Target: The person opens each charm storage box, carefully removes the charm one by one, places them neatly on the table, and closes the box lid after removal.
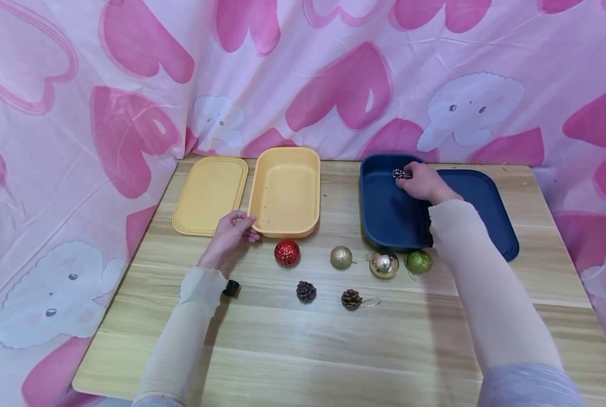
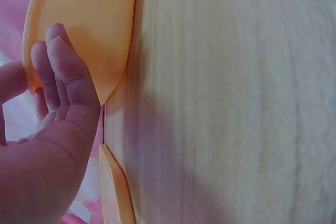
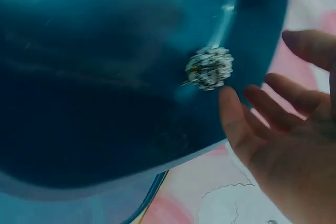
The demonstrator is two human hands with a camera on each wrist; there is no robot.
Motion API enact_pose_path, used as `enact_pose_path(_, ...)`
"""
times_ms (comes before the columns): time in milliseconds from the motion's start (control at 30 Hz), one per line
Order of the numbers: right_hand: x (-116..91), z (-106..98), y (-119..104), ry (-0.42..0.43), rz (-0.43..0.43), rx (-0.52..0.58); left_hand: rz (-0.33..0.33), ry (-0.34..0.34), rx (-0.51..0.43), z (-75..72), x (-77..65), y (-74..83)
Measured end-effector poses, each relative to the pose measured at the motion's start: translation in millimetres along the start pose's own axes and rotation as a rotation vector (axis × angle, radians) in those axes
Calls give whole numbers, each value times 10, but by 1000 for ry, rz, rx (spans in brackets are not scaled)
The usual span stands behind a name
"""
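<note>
Head view: within the navy blue box (image 1: 389,217), toward its back right part, lies the white-flecked pinecone (image 1: 399,174), at the fingertips of the right hand (image 1: 425,182); the right wrist view shows those fingers spread, the thumb well apart, none curled round the cone, one fingertip just beside or touching it; whether it rests on the floor of the box or hangs above I cannot tell.

Left of the navy blue box, beyond a strip of bare table (image 1: 343,350), the left hand (image 1: 229,230) seems to pinch the near left corner of the yellow box (image 1: 285,195), thumb at the rim, the other fingers loosely bent against the outer wall; how hard they press I cannot tell.

The cone looks light and stiff, its scales rough enough to give good grip yet perhaps brittle at the tips; a gentle hold round its widest part should suit it; the yellow box looks light, smooth and firm, likely to slide if nudged, its rim the surest hold.

Just in front of the navy blue box sit the shiny gold bauble (image 1: 384,264) and green glitter bauble (image 1: 419,262), both probably slippery or prone to roll.
</note>
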State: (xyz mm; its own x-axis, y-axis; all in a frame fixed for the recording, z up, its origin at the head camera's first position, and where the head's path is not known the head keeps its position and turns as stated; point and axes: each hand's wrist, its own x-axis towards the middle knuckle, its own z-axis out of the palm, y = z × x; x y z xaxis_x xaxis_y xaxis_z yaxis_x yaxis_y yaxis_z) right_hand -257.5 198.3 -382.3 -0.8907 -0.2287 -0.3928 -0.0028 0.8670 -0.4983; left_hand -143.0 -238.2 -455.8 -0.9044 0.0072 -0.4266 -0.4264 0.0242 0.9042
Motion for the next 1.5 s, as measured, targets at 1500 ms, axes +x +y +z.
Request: enact_pose_path(1500,127,240,-12,-61,41,-204,12,-2,34,-20,14,-20)
